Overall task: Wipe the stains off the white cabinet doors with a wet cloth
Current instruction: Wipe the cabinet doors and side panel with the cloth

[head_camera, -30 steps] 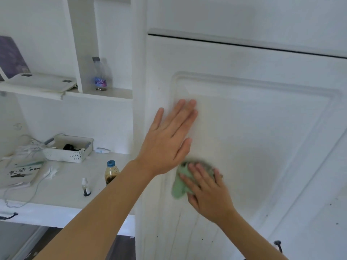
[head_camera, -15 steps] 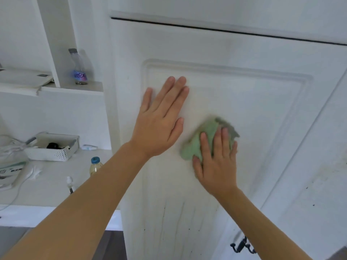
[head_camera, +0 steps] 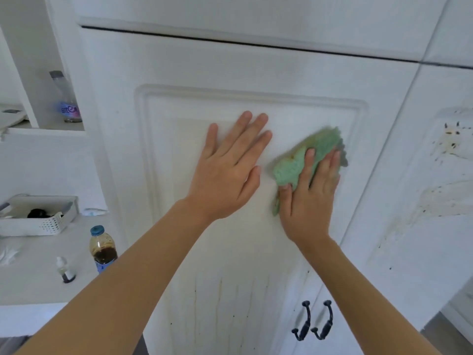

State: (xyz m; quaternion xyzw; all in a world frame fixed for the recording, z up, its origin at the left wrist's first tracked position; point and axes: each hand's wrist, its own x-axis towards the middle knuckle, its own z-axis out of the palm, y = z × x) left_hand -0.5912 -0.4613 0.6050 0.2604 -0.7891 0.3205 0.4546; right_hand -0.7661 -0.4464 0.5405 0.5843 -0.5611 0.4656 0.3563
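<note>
**Green cloth pressed flat on the white door**

Green and a bit fuzzy, the cloth sits on the white cabinet door, at about 3 o'clock from the middle of the raised panel. The right hand lies on top of it. Its fingers are straight and close together, pushing the cloth against the door, not curled round it. The top edge of the cloth is blurry. Part of the cloth is hidden under the palm.

The left hand is just beside it, at 9 o'clock from the cloth. Its fingers are spread out flat on the door and hold nothing.

Brown drip stains run down the door at 6 o'clock. Two dark handles hang at 5 o'clock. The next door has dark specks at 3 o'clock.

On the tabletop at 8 o'clock stand a bottle of dark drink, half hidden by the left arm, and a white basket cut off by the edge.
</note>
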